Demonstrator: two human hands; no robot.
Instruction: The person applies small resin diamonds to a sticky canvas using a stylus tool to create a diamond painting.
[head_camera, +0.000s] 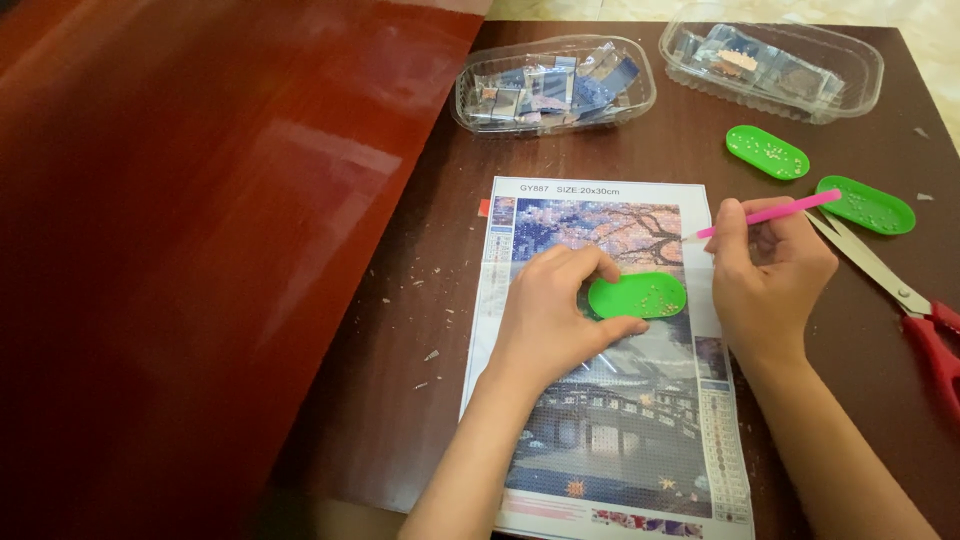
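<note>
Here, left hand (548, 310) pinches green tray (637, 296) resting on the diamond-painting canvas (610, 400). Right hand (768, 275) grips pink pen (770, 213), tip near canvas.

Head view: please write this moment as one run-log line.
left hand: holds green tray on canvas | right hand: holds pink pen, tip over canvas | scissors: right, untouched

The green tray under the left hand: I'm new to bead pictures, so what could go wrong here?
The left hand grips the green tray only at its edge; a tilt could spill beads onto the canvas. The right hand holding the pink pen could nudge it. The scissors lie near that forearm.
</note>
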